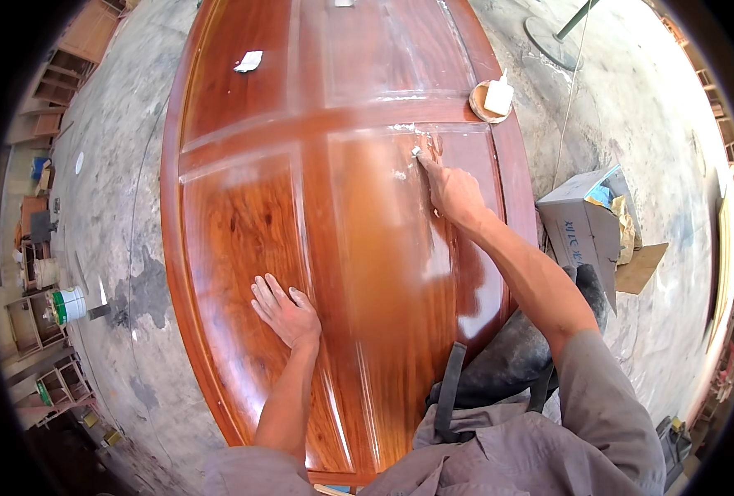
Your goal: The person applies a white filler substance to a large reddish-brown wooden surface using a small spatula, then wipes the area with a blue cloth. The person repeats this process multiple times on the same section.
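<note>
A large glossy reddish-brown wooden panel (pixel 317 124) with raised frames and inset fields lies in front of me. My left hand (pixel 286 312) rests flat on its left inset field, fingers spread and holding nothing. Farther off to the right, my right hand (pixel 454 192) is closed with its index finger reaching to the panel's surface. At that fingertip shows a small white bit (pixel 416 152), too small to name. White smears (pixel 399 175) mark the wood around it. Just beyond, a white squeeze bottle (pixel 497 97) sits on a round brown dish (pixel 478 106) at the panel's right edge.
A crumpled white scrap (pixel 248 62) lies on the panel's far left. To the right, an open cardboard box (pixel 580 227) holds blue and tan wrappings. A round metal stand base (pixel 549 43) is farther off. Left, a white-green bucket (pixel 69 305) stands near wooden furniture pieces on the concrete floor.
</note>
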Demonstrator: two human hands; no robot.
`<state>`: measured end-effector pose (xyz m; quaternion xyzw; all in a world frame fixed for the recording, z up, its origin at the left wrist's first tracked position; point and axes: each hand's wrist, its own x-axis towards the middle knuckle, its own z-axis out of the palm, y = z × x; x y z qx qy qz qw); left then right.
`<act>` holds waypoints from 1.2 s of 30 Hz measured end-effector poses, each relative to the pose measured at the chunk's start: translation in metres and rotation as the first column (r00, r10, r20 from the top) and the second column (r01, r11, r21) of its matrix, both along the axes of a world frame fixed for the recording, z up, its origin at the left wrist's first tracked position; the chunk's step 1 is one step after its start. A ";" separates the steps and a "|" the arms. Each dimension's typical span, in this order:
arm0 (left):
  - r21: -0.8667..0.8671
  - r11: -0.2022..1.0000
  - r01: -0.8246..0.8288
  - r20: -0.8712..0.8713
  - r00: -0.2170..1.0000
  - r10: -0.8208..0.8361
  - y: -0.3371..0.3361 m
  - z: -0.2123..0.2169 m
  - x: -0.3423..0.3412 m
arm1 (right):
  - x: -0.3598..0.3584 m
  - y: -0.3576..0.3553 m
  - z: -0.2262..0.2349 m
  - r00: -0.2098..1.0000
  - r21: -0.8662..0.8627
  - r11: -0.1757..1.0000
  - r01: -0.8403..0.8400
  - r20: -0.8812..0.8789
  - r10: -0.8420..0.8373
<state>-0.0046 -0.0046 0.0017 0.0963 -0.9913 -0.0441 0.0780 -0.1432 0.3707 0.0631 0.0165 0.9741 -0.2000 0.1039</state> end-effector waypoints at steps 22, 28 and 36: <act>-0.016 1.000 -0.022 0.035 0.999 0.023 -0.005 0.004 0.003 | 0.019 -0.011 0.006 0.999 0.029 0.999 -0.023 0.031 0.022; 0.001 1.000 -0.010 0.019 1.000 0.010 -0.001 0.003 0.000 | -0.004 -0.007 0.004 1.000 0.002 1.000 0.007 -0.015 -0.007; 0.007 1.000 0.003 0.004 1.000 -0.003 0.001 0.003 -0.001 | -0.017 -0.009 0.004 0.998 -0.003 0.999 0.038 -0.055 -0.038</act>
